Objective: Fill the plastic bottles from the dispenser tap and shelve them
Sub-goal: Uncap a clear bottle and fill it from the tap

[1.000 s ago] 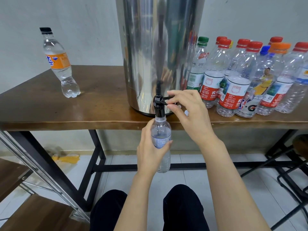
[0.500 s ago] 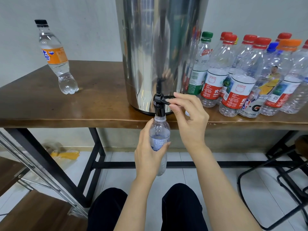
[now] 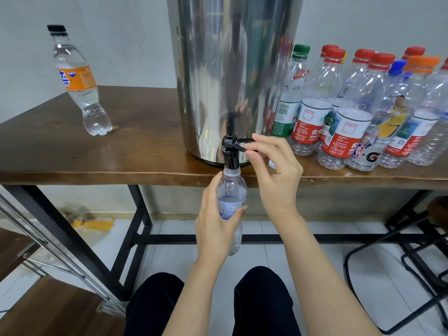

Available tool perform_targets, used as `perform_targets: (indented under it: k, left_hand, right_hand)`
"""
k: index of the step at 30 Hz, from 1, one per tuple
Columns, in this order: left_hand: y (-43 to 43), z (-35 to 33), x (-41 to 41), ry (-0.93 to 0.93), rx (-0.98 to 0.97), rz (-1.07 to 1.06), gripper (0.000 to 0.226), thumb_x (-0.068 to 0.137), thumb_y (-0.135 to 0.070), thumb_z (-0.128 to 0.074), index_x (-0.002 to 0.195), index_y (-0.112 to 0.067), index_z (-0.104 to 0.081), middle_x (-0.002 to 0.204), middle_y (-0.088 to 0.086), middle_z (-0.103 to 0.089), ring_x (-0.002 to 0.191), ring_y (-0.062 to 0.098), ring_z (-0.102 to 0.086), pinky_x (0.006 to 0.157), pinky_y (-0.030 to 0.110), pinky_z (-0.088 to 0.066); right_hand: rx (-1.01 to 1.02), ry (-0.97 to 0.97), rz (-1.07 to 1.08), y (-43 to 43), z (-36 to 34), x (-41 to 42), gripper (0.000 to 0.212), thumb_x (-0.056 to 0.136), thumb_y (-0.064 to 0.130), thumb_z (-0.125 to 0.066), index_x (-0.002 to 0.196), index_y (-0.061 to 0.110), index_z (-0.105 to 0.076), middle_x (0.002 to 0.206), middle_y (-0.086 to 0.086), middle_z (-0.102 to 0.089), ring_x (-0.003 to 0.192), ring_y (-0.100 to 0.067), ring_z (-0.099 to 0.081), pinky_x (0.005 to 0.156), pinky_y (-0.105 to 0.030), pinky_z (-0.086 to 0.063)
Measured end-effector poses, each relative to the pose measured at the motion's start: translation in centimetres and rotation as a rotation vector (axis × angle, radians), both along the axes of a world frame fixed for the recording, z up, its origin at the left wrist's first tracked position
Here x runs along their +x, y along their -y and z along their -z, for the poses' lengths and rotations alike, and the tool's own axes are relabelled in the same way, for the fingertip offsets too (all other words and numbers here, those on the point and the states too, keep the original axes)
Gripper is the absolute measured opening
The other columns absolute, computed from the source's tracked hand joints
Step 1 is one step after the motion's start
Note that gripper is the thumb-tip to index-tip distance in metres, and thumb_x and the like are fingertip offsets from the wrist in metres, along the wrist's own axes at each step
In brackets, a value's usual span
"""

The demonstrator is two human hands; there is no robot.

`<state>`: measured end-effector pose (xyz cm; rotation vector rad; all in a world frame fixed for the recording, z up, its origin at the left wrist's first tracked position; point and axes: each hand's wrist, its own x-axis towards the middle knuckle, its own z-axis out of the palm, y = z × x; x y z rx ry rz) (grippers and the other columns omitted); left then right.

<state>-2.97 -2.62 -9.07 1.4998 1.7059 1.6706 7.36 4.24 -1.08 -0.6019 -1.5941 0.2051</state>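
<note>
A tall steel dispenser (image 3: 232,76) stands on the wooden table (image 3: 97,154), its black tap (image 3: 230,154) hanging over the front edge. My left hand (image 3: 215,226) grips a small clear bottle (image 3: 231,187) upright, with its open mouth right under the tap spout. My right hand (image 3: 274,173) pinches the tap's black lever (image 3: 242,143) between thumb and fingers. A small white cap (image 3: 272,164) peeks out behind my right hand. Several capped plastic bottles (image 3: 351,112) crowd the table to the dispenser's right.
A capped orange-labelled bottle (image 3: 77,81) holding clear liquid stands alone at the table's left. Wooden shelves on a metal frame (image 3: 36,275) sit low at the left. Black stool legs (image 3: 400,251) are at the right. My knees (image 3: 208,301) are below the table edge.
The view has tilted up slightly. Both hands keep their hold on the bottle and the tap lever, with little visible movement.
</note>
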Motion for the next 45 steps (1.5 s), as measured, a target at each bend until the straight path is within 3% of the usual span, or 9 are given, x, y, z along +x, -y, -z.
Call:
perform_targets:
  k: [6,12,19,27,32,40,45]
  left_hand:
    - [-0.16,0.05,-0.11,-0.002,-0.014,0.000,0.085,0.077,-0.024,-0.084,0.142,-0.047,-0.034,0.139,-0.033,-0.042,0.124,-0.019,-0.038,0.089,-0.001,-0.033]
    - [-0.18,-0.01,-0.06,-0.005,-0.017,-0.004,0.088,0.077,-0.024,-0.084,0.136,-0.058,-0.027,0.133,-0.045,-0.037,0.122,-0.024,-0.035,0.090,0.004,-0.033]
    - [-0.15,0.01,-0.15,0.014,-0.023,0.003,0.084,0.077,-0.024,-0.084,0.144,-0.042,-0.036,0.142,-0.029,-0.043,0.130,-0.009,-0.040,0.099,0.019,-0.041]
    - [-0.22,-0.06,-0.18,0.026,-0.032,0.007,0.085,0.077,-0.025,-0.084,0.144,-0.042,-0.036,0.142,-0.030,-0.043,0.125,-0.018,-0.038,0.093,0.007,-0.035]
    - [-0.22,-0.02,-0.24,0.021,-0.022,0.003,0.084,0.077,-0.024,-0.084,0.144,-0.040,-0.036,0.143,-0.027,-0.044,0.130,-0.012,-0.040,0.095,0.011,-0.037]
    - [-0.25,0.05,-0.24,0.001,-0.004,0.005,0.083,0.077,-0.023,-0.084,0.144,-0.038,-0.038,0.141,-0.027,-0.044,0.130,-0.011,-0.039,0.094,0.002,-0.034]
    - [-0.16,0.07,-0.15,-0.017,-0.004,-0.016,0.084,0.076,-0.021,-0.084,0.144,-0.037,-0.039,0.131,-0.015,-0.044,0.114,-0.020,-0.043,0.084,-0.003,-0.036]
  right_hand:
    - [0.019,0.003,0.022,-0.11,0.07,-0.03,0.015,0.093,0.016,-0.065,0.097,0.007,-0.076,0.108,0.000,-0.064,0.095,-0.028,-0.064,0.079,-0.035,-0.054]
    - [0.033,0.003,0.055,-0.20,0.27,-0.12,0.015,0.093,0.019,-0.065,0.096,0.009,-0.076,0.107,0.002,-0.065,0.095,-0.024,-0.060,0.077,-0.044,-0.053]
    - [0.028,0.011,0.042,-0.30,0.29,-0.03,0.016,0.093,0.020,-0.065,0.096,0.009,-0.076,0.107,0.003,-0.064,0.095,-0.023,-0.062,0.078,-0.045,-0.053]
    - [0.029,0.010,0.031,-0.31,0.13,-0.03,0.016,0.093,0.020,-0.064,0.096,0.009,-0.076,0.107,0.003,-0.063,0.097,-0.025,-0.062,0.079,-0.044,-0.054]
    - [0.023,0.003,0.027,-0.27,0.21,-0.07,0.013,0.092,0.016,-0.066,0.096,0.008,-0.076,0.106,0.001,-0.064,0.095,-0.028,-0.063,0.077,-0.039,-0.054]
    - [0.011,0.009,0.027,-0.19,0.15,-0.11,0.012,0.092,0.014,-0.066,0.096,0.007,-0.075,0.105,0.000,-0.063,0.095,-0.028,-0.063,0.079,-0.022,-0.048]
    - [-0.002,0.000,0.015,-0.23,0.18,-0.17,0.013,0.092,0.016,-0.066,0.097,0.008,-0.076,0.106,0.000,-0.063,0.093,-0.028,-0.064,0.078,-0.025,-0.050]
